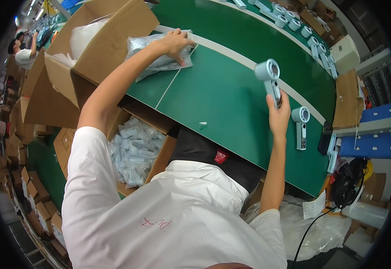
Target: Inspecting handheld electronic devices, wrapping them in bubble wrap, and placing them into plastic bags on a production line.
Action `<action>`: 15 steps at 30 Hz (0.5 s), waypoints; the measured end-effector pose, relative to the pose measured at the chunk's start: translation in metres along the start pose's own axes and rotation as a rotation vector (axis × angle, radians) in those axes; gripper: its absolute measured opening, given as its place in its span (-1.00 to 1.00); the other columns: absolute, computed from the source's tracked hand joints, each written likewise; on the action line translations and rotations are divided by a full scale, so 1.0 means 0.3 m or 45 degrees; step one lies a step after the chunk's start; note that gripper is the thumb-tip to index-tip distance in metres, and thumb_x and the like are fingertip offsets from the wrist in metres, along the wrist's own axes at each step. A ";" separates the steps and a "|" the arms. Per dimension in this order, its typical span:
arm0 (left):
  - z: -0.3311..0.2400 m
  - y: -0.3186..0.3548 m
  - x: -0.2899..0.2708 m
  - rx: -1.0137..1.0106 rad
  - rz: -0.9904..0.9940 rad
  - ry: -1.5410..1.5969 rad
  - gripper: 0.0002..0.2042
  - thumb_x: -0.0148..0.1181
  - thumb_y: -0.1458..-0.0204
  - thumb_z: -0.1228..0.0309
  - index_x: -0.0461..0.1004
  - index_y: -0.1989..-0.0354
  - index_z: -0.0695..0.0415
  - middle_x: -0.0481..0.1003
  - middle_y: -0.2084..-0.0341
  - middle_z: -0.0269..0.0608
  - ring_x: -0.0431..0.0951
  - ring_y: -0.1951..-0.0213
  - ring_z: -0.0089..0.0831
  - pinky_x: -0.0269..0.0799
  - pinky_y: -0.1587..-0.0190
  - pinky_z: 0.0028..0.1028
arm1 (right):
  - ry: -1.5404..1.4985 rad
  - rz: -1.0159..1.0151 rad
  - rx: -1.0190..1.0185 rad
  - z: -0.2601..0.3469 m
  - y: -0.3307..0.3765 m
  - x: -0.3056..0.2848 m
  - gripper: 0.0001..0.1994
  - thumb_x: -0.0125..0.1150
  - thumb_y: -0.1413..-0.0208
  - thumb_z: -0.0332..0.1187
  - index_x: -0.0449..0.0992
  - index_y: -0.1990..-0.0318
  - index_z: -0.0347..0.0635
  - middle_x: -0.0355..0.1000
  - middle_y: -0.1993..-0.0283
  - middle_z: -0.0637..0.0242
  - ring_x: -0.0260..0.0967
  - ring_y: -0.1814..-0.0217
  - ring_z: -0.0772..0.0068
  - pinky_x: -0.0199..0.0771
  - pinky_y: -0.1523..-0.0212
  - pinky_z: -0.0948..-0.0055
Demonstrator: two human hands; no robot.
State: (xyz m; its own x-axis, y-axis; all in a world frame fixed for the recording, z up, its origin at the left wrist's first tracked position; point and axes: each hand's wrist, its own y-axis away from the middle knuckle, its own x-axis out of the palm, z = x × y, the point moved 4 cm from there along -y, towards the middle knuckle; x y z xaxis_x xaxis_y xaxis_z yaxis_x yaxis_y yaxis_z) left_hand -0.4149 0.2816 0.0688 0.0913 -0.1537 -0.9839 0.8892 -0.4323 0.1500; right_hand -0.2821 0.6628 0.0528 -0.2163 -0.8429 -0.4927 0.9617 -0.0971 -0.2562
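My right hand [279,117] is closed around the handle of a light blue handheld fan [267,71], held above the green table with its round head up. A second light blue handheld fan [301,115] lies on the table just to the right of that hand. Over at the left, my left hand [175,45] rests on a pile of clear plastic bags [147,45], thumb and fingers spread apart over its right end. Whether those fingertips pinch a bag is hard to see.
A big open cardboard box [115,42] stands left of the bags. Below the table edge, another carton [162,157] holds several bagged items [135,150]. Several more fans [294,24] line the far green conveyor belt [231,29]. A dark object [325,138] lies at the table's right edge.
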 end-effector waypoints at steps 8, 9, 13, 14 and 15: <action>-0.007 -0.054 0.085 0.426 -0.313 -0.325 -0.68 0.36 0.08 0.42 0.46 0.15 0.18 0.55 0.32 -0.08 0.59 0.24 -0.13 0.52 0.09 -0.18 | 0.180 -0.206 -0.111 -0.115 0.231 -0.113 -0.62 0.25 -0.17 -0.38 0.42 -0.11 -0.30 0.42 0.08 0.16 0.39 0.14 0.20 0.39 0.07 0.33; -0.012 -0.052 0.095 0.504 -0.357 -0.405 -0.75 0.31 0.07 0.49 0.47 0.20 0.21 0.55 0.38 -0.09 0.60 0.35 -0.19 0.56 0.21 -0.28 | 0.217 -0.218 -0.094 -0.141 0.241 -0.118 -0.62 0.25 -0.17 -0.38 0.42 -0.12 -0.31 0.42 0.06 0.15 0.39 0.13 0.19 0.39 0.05 0.31; -0.060 -0.040 0.049 0.601 -0.242 -0.606 -0.98 0.20 0.01 0.60 0.54 0.45 0.23 0.58 0.45 -0.10 0.65 0.48 -0.26 0.61 0.40 -0.40 | 0.226 -0.243 -0.049 -0.187 0.251 -0.132 -0.60 0.24 -0.20 -0.36 0.41 -0.14 -0.32 0.41 0.02 0.12 0.41 0.06 0.15 0.40 -0.01 0.28; -0.058 -0.040 0.034 0.597 -0.249 -0.588 -0.95 0.19 0.01 0.61 0.54 0.48 0.25 0.58 0.46 -0.10 0.65 0.48 -0.25 0.61 0.41 -0.38 | 0.206 -0.224 -0.073 -0.185 0.251 -0.127 -0.60 0.24 -0.20 -0.36 0.41 -0.14 -0.32 0.41 0.02 0.12 0.41 0.06 0.15 0.40 -0.01 0.28; -0.043 -0.026 0.021 0.593 -0.257 -0.569 -0.92 0.17 0.00 0.63 0.54 0.51 0.26 0.58 0.46 -0.10 0.65 0.48 -0.23 0.61 0.42 -0.36 | 0.194 -0.220 -0.070 -0.185 0.250 -0.122 -0.60 0.24 -0.20 -0.35 0.40 -0.14 -0.33 0.41 0.01 0.12 0.41 0.05 0.14 0.40 -0.01 0.28</action>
State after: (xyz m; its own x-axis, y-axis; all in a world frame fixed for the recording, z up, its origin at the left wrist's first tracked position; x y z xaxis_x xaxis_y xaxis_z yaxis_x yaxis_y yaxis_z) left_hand -0.4155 0.2956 0.0602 -0.3397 -0.3391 -0.8773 0.5742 -0.8135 0.0922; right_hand -0.2113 0.7157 0.0054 -0.4041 -0.7260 -0.5565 0.8985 -0.2009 -0.3904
